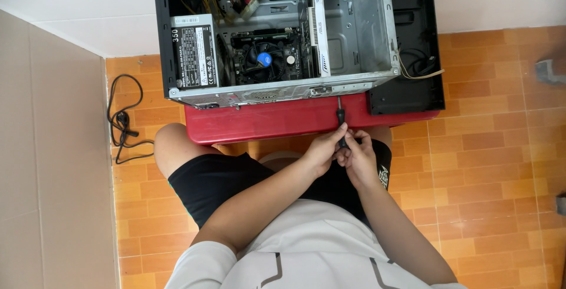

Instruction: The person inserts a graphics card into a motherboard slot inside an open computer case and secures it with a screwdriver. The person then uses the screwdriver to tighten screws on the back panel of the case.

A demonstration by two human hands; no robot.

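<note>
Person: white short-sleeved shirt [306, 248] with thin dark line trim on front. Black shorts [218, 183], small white emblem at right leg hem. Bare forearms, bare knees. No gloves, no watch, no rings visible on either hand.

I see the open computer case [283, 35] lying on its side on the low table [265, 121], with its open face turned up. Inside it, the power supply [194, 50] sits at the left, the fan [265, 59] in the middle, and the expansion card [320, 32] stands on edge to the fan's right. The side panel [415, 47] lies just right of the case. My left hand [324, 147] and right hand [356, 156] meet before the table's near edge, both around the screwdriver [340, 121], whose tip touches the case's near wall. A coiled cable [121, 121] lies on the floor left of the table.
</note>
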